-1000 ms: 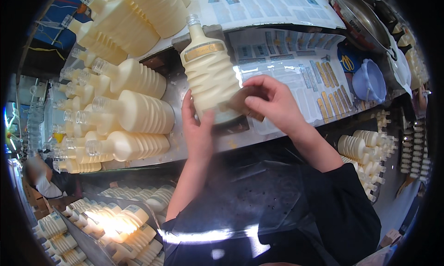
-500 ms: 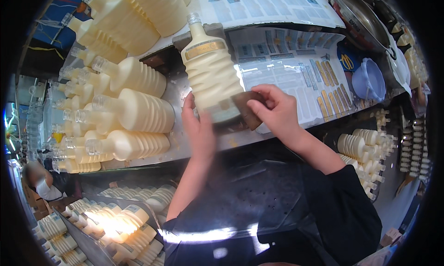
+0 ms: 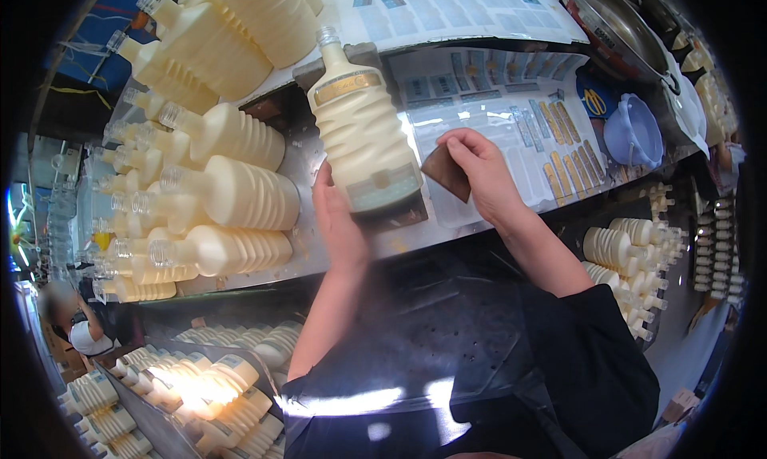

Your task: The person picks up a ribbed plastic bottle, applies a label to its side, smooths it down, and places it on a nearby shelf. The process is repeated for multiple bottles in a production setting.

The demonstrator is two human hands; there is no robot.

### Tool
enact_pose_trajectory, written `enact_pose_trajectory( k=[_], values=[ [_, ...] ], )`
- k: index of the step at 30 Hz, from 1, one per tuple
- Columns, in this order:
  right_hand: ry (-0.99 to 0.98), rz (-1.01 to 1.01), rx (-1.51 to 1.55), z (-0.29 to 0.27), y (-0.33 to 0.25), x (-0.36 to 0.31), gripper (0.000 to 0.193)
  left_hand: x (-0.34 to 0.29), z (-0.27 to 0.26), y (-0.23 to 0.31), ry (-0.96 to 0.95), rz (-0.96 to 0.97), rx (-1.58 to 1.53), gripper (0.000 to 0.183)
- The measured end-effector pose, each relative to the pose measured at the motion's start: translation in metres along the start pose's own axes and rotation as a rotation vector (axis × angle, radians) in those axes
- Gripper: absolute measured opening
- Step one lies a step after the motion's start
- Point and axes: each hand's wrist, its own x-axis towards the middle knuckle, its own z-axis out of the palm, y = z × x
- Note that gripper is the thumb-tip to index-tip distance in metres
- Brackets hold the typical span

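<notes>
A cream-coloured ribbed bottle (image 3: 363, 131) with a clear threaded neck lies on a dark rest, its neck pointing away from me. It carries a gold label (image 3: 347, 88) at the shoulder and a pale blue-green label (image 3: 385, 189) near the base. My left hand (image 3: 342, 223) grips the lower left side of the bottle; some of its fingers are hidden behind it. In my right hand (image 3: 485, 171), a flat dark brown scraper-like piece (image 3: 447, 173) is pinched between thumb and fingers. The piece is just right of the bottle, apart from it.
Cream bottles (image 3: 240, 191) are stacked to the left, with larger ones (image 3: 216, 51) at the far left. Label sheets (image 3: 495, 131) spread to the right, near a lavender bucket (image 3: 633, 135) and a metal pan (image 3: 619, 27). More bottles (image 3: 619, 255) stand lower right and in trays lower left.
My right hand has drawn the brown piece off the lower label and up to the right of the bottle. My left hand stays at the bottle's left side.
</notes>
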Motion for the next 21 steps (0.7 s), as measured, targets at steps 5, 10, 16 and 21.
enact_pose_trajectory(
  k=[5,10,16,21],
  values=[
    [-0.258,0.121,-0.136,0.015,0.025,0.005,0.044,0.002,0.005,0.012,-0.025,0.1,0.588,0.058],
    [-0.343,0.156,-0.12,0.017,0.015,0.003,0.049,0.004,-0.004,-0.002,-0.059,0.104,0.398,0.056],
    [-0.294,0.097,-0.136,0.021,0.016,-0.001,0.042,0.003,-0.006,-0.009,-0.075,0.114,0.352,0.056],
    [-0.262,0.053,-0.089,0.021,0.031,-0.001,0.04,0.001,-0.004,0.013,-0.137,0.102,0.401,0.056]
  ],
)
